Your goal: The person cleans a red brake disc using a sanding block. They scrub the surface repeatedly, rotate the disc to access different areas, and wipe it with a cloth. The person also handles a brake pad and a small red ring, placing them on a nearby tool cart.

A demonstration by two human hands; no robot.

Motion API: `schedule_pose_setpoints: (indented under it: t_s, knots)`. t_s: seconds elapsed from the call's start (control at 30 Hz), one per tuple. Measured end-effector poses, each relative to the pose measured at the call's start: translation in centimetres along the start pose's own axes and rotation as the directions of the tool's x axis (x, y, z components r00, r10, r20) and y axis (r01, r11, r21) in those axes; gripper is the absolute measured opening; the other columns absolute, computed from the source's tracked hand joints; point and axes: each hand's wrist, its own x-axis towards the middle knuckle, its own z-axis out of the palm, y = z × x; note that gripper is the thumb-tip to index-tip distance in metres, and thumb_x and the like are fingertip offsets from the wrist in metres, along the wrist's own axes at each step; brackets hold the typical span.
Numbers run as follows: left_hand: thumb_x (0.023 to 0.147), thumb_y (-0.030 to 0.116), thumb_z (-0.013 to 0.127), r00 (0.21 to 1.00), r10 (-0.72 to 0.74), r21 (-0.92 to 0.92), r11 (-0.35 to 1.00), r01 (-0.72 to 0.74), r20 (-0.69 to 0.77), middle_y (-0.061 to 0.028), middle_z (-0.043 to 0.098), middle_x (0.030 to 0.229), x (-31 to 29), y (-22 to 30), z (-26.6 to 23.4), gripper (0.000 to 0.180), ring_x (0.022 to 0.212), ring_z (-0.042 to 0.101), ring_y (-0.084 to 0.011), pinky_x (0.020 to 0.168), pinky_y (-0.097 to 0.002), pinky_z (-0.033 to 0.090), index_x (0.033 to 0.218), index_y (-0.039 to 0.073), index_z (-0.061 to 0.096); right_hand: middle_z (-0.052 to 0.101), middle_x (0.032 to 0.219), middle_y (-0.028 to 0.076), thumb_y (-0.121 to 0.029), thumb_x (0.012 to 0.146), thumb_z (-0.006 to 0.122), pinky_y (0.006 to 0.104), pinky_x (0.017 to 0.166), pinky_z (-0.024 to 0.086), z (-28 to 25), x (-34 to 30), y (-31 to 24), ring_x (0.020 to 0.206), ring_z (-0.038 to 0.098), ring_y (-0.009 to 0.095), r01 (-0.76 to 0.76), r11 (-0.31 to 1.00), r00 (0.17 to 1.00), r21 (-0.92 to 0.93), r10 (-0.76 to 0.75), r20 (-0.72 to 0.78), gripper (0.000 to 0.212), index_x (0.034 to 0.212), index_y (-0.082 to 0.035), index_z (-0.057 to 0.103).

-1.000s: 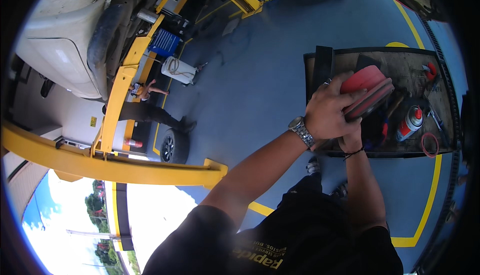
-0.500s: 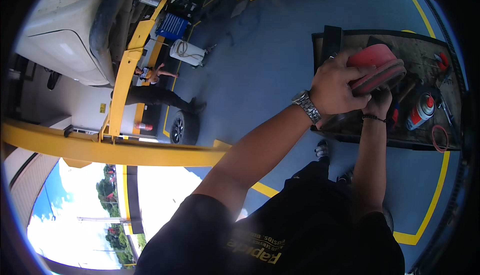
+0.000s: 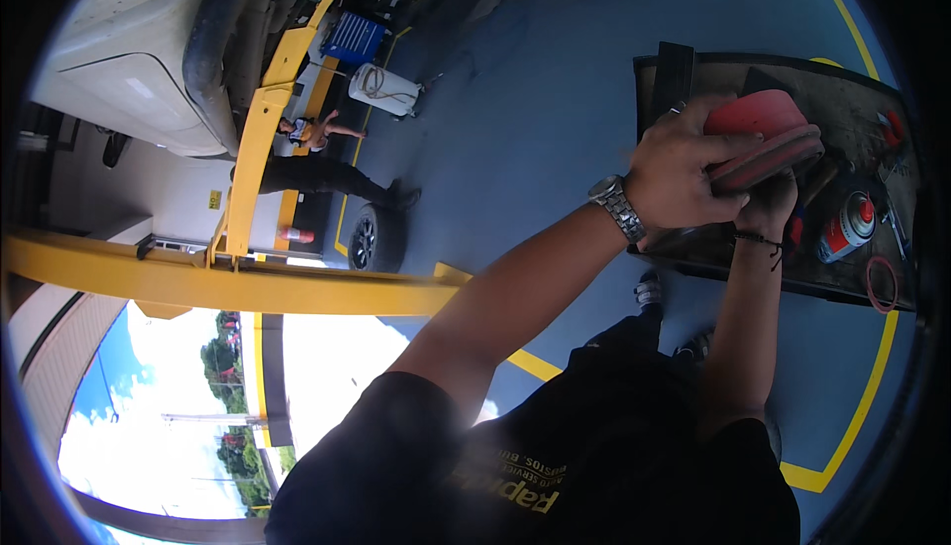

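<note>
Both hands grip a red, flat, rounded case (image 3: 763,134) held up in front of the person. The left hand (image 3: 684,168) lies over its top and near edge, fingers curled closed around it, a metal wristwatch (image 3: 619,208) on that wrist. The right hand (image 3: 768,210) supports the case from below, mostly hidden under it, so how tightly its fingers close cannot be told; a thin dark bracelet (image 3: 758,240) circles that wrist. The case sits above a dark tool cart (image 3: 872,119) standing on a blue floor (image 3: 555,89). On the cart, to the right of the hands, lies a red and white spray can (image 3: 847,228). Farther off, another person (image 3: 317,163) stands beside a yellow vehicle lift (image 3: 253,149).
</note>
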Motion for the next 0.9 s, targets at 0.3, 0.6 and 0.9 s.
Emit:
schedule_pose_setpoints:
  t_s: [0.3,0.6,0.9]
  knots:
    - [0.067,0.025,0.086,0.998,0.030,-0.010,1.000,-0.030,0.048,-0.0214,0.059,0.132,1.1,-0.7,0.5,0.060,0.111,0.065,-0.0333,0.092,-0.0400,0.056,0.124,0.012,0.073,0.063,0.126,0.018,-0.013,0.097,0.043,0.0433,0.101,0.051,0.7,-0.8,3.2,0.114,0.064,0.029,0.035,0.997,0.941,-0.066,-0.055,-0.335,0.038,0.128,0.005,0.055]
    - [0.078,0.008,0.080,0.993,0.054,-0.182,0.983,-0.035,0.105,-0.0191,0.057,0.137,2.8,-4.9,-0.8,0.056,0.122,0.059,-0.0279,0.102,-0.0372,0.049,0.131,-0.001,0.066,0.045,0.155,0.014,-0.011,0.083,0.064,0.0425,0.122,0.033,-4.2,-3.5,-1.6,0.140,0.049,0.028,0.296,-0.894,0.952,-0.337,0.306,0.025,0.066,0.148,-0.007,0.048]
    - [0.080,0.007,0.079,0.992,0.030,-0.193,0.981,-0.006,0.121,-0.0187,0.055,0.140,2.3,-3.9,-0.4,0.055,0.127,0.055,-0.0272,0.106,-0.0388,0.046,0.133,-0.001,0.065,0.055,0.146,0.016,-0.012,0.080,0.061,0.0396,0.121,0.035,0.9,-1.1,5.0,0.137,0.050,0.029,-0.394,-0.217,0.917,-0.893,-0.033,-0.397,0.059,0.138,-0.002,0.057]
